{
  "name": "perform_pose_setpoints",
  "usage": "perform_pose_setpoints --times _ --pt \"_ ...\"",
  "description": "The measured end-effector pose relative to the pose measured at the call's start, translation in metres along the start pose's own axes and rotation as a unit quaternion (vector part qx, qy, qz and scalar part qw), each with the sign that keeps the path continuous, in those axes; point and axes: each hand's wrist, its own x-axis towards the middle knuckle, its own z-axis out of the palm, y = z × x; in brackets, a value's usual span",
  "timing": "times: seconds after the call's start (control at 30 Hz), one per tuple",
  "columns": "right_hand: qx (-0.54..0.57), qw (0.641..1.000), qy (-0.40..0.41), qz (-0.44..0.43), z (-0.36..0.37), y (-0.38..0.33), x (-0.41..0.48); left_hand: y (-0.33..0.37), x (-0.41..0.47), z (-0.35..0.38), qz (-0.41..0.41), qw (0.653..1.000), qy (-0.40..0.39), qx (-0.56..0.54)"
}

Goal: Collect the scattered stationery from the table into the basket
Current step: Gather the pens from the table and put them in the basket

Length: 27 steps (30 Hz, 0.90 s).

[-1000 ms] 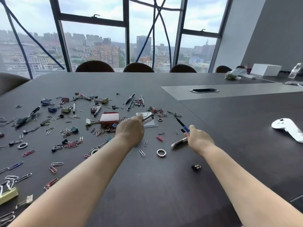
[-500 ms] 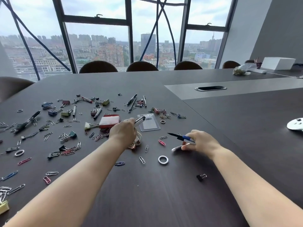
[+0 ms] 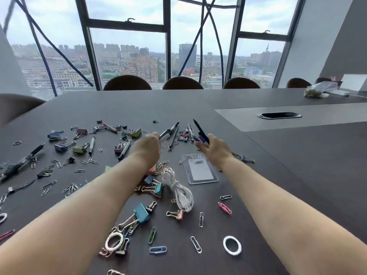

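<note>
Stationery lies scattered over the dark table [image 3: 278, 175]: several binder clips, paper clips, pens and rings. My right hand [image 3: 215, 149] is closed around a blue-and-black pen [image 3: 201, 129] and a second pen, points up. My left hand [image 3: 148, 146] grips a silver-and-black pen [image 3: 166, 132] among more pens. Between my forearms lie a coiled white cable [image 3: 178, 190], a clear badge holder [image 3: 199, 171], a teal binder clip [image 3: 142, 213] and a white ring [image 3: 232, 245]. No basket is in view.
Several chair backs [image 3: 182, 83] line the far edge below the windows. A cable slot [image 3: 279, 115] sits in the lighter table panel at right. A plastic bag [image 3: 317, 91] and a white box [image 3: 355, 82] rest at the far right.
Both hands have reached farther across the table into the pen cluster. The right hand still holds its pens, now pointing up. The view has dipped closer, and the white cable now lies uncovered.
</note>
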Motion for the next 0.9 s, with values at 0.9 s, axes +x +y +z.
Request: perform_pose_setpoints --times 0.9 --pt "-0.124 0.972 -0.031 0.2 0.045 0.048 0.173 -0.006 0.173 0.067 -0.056 0.994 -0.063 -0.074"
